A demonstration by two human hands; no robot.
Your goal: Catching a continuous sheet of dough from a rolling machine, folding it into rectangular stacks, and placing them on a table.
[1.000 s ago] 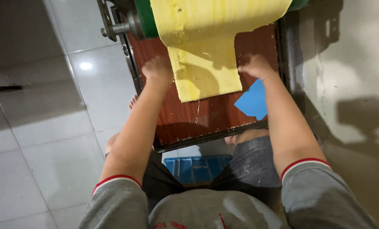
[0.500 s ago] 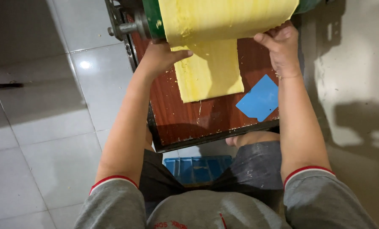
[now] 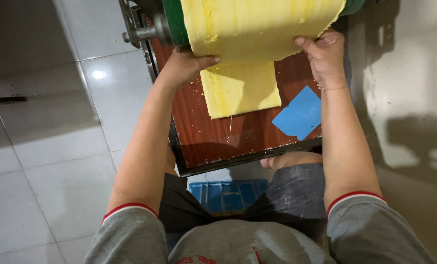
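Both hands have risen from the board to the roller: left hand [image 3: 186,66] and right hand [image 3: 326,56] pinch the yellow dough sheet [image 3: 257,29], whose lower flap drapes onto the wooden board [image 3: 238,137]. Blue scraper [image 3: 299,113] lies near the board's right edge; blue crate [image 3: 228,194] sits below its front edge.

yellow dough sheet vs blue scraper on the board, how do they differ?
The yellow dough sheet is long, soft and streaked, draped from the roller onto the wooden board; the blue scraper is small, smooth, stiff-looking and lies flat. The left hand and right hand grip the sheet; the scraper lies untouched. Both rest on the board.
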